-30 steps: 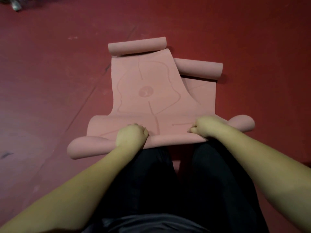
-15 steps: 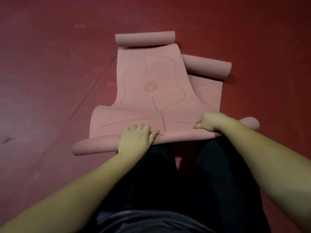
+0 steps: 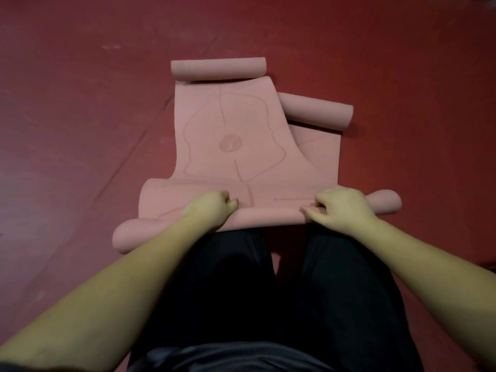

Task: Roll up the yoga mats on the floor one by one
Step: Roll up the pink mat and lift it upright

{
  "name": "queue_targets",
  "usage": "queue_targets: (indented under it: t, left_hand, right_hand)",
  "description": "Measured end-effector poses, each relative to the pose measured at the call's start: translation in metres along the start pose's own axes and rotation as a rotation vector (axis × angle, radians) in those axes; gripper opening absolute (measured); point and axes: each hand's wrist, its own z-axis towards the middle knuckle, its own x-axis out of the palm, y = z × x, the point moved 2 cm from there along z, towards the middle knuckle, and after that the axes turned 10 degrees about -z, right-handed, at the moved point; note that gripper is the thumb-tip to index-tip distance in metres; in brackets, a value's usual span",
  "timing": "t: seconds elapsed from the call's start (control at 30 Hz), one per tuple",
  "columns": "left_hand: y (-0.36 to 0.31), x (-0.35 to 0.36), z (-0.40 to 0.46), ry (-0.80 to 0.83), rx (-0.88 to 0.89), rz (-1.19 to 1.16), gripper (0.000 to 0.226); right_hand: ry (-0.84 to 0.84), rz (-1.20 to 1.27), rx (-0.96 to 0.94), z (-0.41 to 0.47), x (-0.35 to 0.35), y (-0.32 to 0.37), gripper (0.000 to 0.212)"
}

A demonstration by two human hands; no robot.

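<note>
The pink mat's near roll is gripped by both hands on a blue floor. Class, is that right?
Not quite. The head view shows the floor is dark red, not blue. The left hand and right hand do grip the pink mat's near roll.

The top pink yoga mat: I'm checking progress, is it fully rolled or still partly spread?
Partly spread. The top pink yoga mat lies flat mid-length, its near end a roll gripped by left hand and right hand.
</note>
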Motion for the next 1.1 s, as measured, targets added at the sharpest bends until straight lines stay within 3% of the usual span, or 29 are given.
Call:
queue_targets:
  t: [0.17, 0.33, 0.57, 0.87, 1.0, 1.1]
  left_hand:
    - [-0.002, 0.001, 0.005, 0.038, -0.045, 0.001, 0.028]
    - [-0.01, 0.006, -0.012, -0.258, 0.062, 0.218, 0.04]
    - [0.0, 0.021, -0.047, -0.427, 0.226, 0.319, 0.05]
    - [-0.017, -0.014, -0.022, -0.32, 0.251, 0.373, 0.05]
    - [-0.008, -0.009, -0.01, -0.052, 0.086, 0.244, 0.043]
    - [0.003, 0.004, -0.012, 0.015, -0.009, 0.118, 0.047]
  right_hand:
    - [-0.028, 0.067, 0.076, -0.009, 0.01, 0.014, 0.039]
    - [0.217, 0.11, 0.207, 0.019, 0.011, 0.006, 0.051]
    - [0.381, 0.144, 0.184, 0.038, 0.009, 0.001, 0.052]
    - [0.66, 0.181, 0.219, 0.055, -0.022, -0.004, 0.061]
    - [0.791, 0.121, 0.119, 0.056, -0.026, -0.004, 0.056]
    - [0.78, 0.103, 0.071, 0.058, -0.01, -0.003, 0.056]
